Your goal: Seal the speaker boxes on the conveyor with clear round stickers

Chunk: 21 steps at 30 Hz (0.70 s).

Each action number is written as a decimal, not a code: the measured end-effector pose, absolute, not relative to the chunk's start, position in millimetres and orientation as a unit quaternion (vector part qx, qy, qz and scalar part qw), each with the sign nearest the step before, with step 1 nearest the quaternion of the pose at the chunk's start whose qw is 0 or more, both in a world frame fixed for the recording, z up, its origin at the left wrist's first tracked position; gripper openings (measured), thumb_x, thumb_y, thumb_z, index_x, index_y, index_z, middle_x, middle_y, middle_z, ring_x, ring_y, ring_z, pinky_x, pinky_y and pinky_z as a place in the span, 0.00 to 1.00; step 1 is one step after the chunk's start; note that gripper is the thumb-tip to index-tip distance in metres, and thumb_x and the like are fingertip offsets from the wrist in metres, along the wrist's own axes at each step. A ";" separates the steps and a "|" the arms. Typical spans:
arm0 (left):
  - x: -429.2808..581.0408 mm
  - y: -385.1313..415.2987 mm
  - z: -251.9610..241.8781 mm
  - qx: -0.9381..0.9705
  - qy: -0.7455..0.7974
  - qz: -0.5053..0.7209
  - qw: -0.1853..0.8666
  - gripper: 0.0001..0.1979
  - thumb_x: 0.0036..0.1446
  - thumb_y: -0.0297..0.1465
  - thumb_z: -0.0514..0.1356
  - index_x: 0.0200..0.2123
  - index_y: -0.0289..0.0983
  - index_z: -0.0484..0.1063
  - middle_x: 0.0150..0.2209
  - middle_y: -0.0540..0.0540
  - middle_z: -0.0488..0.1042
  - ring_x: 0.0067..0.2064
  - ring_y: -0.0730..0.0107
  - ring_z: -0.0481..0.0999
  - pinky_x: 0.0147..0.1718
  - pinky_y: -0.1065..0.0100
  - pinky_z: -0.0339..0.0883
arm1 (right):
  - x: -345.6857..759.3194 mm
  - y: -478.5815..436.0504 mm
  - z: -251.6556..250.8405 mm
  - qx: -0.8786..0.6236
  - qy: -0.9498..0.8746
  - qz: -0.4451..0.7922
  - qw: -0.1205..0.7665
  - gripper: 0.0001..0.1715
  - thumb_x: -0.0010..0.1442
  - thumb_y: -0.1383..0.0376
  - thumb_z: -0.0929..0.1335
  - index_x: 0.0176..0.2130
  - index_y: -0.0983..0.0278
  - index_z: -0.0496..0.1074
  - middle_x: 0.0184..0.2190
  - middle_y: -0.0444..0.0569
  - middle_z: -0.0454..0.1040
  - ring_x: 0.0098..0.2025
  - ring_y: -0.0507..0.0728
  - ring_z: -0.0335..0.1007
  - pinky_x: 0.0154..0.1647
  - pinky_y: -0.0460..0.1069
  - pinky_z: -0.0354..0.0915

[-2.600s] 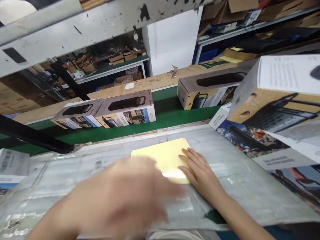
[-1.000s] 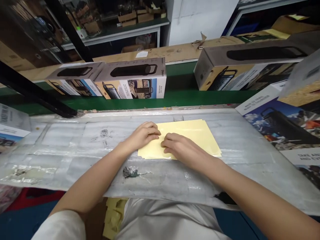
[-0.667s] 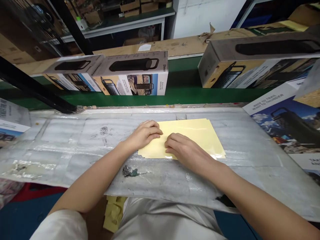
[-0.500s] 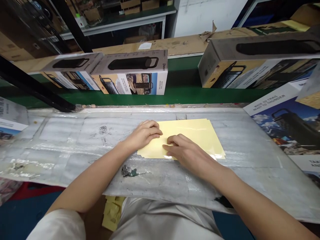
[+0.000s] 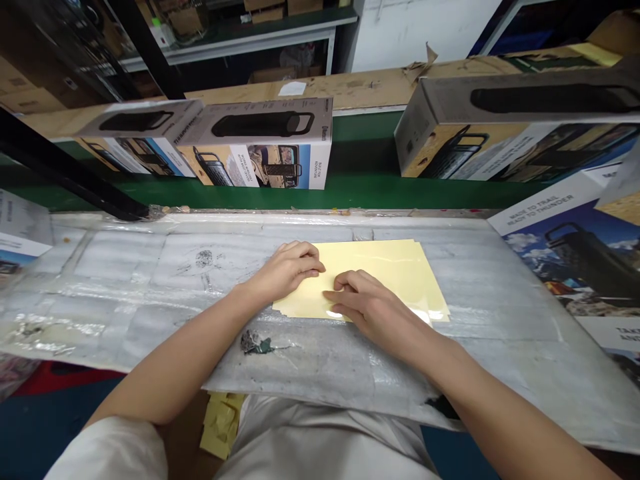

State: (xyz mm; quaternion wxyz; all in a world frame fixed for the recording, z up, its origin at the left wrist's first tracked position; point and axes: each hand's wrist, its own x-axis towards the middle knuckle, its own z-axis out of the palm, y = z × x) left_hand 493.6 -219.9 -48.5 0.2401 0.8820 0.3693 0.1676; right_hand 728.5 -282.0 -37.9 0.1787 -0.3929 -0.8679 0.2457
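- A pale yellow glossy sheet (image 5: 385, 267) lies flat near the middle of a grey plastic-covered bench (image 5: 125, 267).
- The left hand (image 5: 289, 270) rests on the sheet's left part, fingers curled.
- The right hand (image 5: 373, 313) rests on its near edge, fingers bent. Each grip's fingers sit together; whether either is clamped on the sheet cannot be told.
- Printed rectangular cardboard boxes (image 5: 255, 143) stand on a far green ledge (image 5: 360, 160), contents hidden.

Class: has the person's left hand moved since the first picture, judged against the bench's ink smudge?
Yes, forward: the left hand, blurred below the smudge earlier, now lies level with it on the yellow sheet.
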 end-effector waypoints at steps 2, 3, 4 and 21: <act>493.7 -220.2 -49.2 0.884 0.368 0.166 0.235 0.10 0.71 0.30 0.57 0.45 0.41 0.80 0.47 0.44 0.76 0.52 0.61 0.73 0.55 0.60 0.64 | 728.1 -282.8 -37.2 -0.396 -0.863 0.253 0.185 0.11 0.70 0.71 0.65 0.39 0.62 0.76 0.40 0.52 0.73 0.41 0.60 0.68 0.39 0.55 0.68; 494.2 -220.5 -49.4 0.886 0.367 0.165 0.230 0.10 0.71 0.29 0.57 0.45 0.41 0.80 0.47 0.44 0.76 0.52 0.61 0.73 0.55 0.60 0.64 | 728.6 -282.5 -37.0 -0.398 -0.857 0.267 0.191 0.10 0.70 0.70 0.65 0.38 0.61 0.75 0.40 0.52 0.73 0.42 0.60 0.69 0.40 0.55 0.69; 494.8 -220.8 -49.5 0.887 0.368 0.164 0.225 0.10 0.71 0.29 0.57 0.45 0.41 0.80 0.47 0.44 0.76 0.52 0.61 0.73 0.54 0.59 0.64 | 729.7 -281.6 -36.7 -0.401 -0.847 0.289 0.198 0.10 0.70 0.70 0.65 0.38 0.61 0.75 0.41 0.52 0.73 0.43 0.60 0.70 0.42 0.55 0.69; 479.0 -236.1 -53.4 0.861 0.411 0.194 0.230 0.18 0.60 0.44 0.69 0.46 0.39 0.73 0.62 0.36 0.71 0.65 0.47 0.68 0.64 0.47 0.65 | 727.6 -239.2 -34.9 -0.372 -0.855 0.285 0.223 0.36 0.70 0.72 0.62 0.72 0.52 0.58 0.49 0.51 0.77 0.50 0.60 0.74 0.53 0.58 0.72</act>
